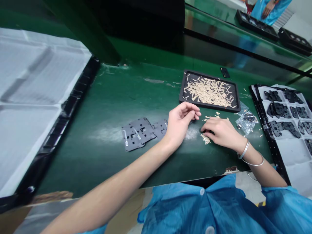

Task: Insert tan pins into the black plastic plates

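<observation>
My left hand (180,119) rests on the green bench with curled fingers, the thumb against the fingertips. A dark edge shows just under its thumb; whatever the fingers hold is hidden. My right hand (220,131), wearing bangles, is bent over a little heap of pale strips (206,139), fingertips pinched together and pointing down. I cannot make out what is in that pinch. Beside my left wrist lie thin dark plates with cutouts: a larger plate (137,135) and a partly covered plate (160,127). More loose strips (216,114) are scattered just beyond my right hand.
A black tray (182,89) of pale strips stands behind my hands. Clear plastic bags (246,122) lie to the right, near a white-lined tray (287,148) of black parts. Another lined tray (41,87) is at left. A person's hand (268,9) shows beyond the rail.
</observation>
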`<state>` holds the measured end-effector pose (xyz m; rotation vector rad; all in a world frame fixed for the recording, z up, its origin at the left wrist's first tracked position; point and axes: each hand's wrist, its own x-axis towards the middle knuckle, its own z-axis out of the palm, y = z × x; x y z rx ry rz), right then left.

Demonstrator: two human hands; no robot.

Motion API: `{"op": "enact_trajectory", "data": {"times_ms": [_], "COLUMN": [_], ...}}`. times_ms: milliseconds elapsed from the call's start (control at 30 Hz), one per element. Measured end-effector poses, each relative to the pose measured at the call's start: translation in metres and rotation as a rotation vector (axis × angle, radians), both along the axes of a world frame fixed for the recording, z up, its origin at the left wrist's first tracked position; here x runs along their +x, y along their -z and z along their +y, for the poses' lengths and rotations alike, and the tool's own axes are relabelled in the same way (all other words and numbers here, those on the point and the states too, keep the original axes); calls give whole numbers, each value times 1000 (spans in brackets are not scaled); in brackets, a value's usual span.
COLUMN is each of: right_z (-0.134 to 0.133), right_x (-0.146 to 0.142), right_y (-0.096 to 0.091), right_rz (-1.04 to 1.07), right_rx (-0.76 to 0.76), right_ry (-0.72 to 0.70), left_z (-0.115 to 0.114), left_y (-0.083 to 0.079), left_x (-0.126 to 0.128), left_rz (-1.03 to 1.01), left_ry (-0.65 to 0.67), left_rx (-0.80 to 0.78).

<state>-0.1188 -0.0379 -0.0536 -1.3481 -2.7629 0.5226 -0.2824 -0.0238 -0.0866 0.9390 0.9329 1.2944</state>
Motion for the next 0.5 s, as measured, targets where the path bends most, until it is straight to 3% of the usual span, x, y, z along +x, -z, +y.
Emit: {"op": "enact_trajectory", "data": {"times_ms": [133,500], "right_z": [3,0], "right_x": [-2,5], "right_y": [-5,-5], "right_rz": [-110,-167], "right_rx": [-13,31], "right_ry": [-10,-22], "left_z": [3,2], "left_y": [-3,-1], "left_x": [-2,-4], "left_rz": [0,31], "left_ry": [-9,41], "left_rx": [0,30]}}
